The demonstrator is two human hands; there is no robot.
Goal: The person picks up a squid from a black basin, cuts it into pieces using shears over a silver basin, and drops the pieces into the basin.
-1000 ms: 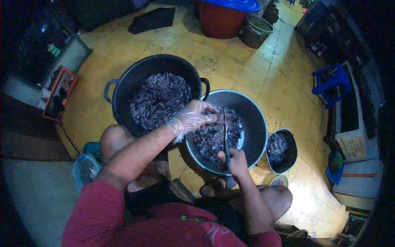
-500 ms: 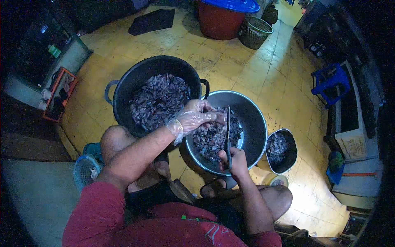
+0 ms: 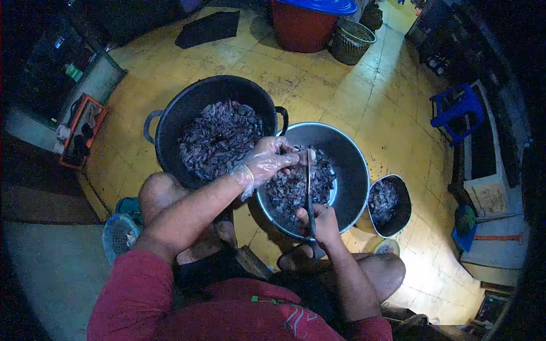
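My left hand (image 3: 268, 163), in a clear plastic glove, pinches a small pale piece (image 3: 311, 154) over the metal pot (image 3: 354, 156). A long thin knife (image 3: 309, 184) is in my bare right hand (image 3: 325, 226), its blade pointing away from me and overlapping the pale piece at my left fingertips. Below both hands, dark greyish chopped pieces (image 3: 290, 196) lie in the metal pot. To the left stands a black two-handled tub (image 3: 170, 122) with a heap of similar dark pieces (image 3: 219, 133); my left wrist crosses its near rim.
A smaller container (image 3: 405, 213) of pale and dark pieces stands right of the pot, near a small dish (image 3: 388, 248). Beside my left knee is a light-blue basket (image 3: 116, 236). Farther off are a red-brown bin (image 3: 304, 28), a woven basket (image 3: 352, 42) and a blue stool (image 3: 459, 116).
The knife blade has shifted slightly left and tilted, and my right hand has moved a little left and down. A pale piece now shows at my left fingertips.
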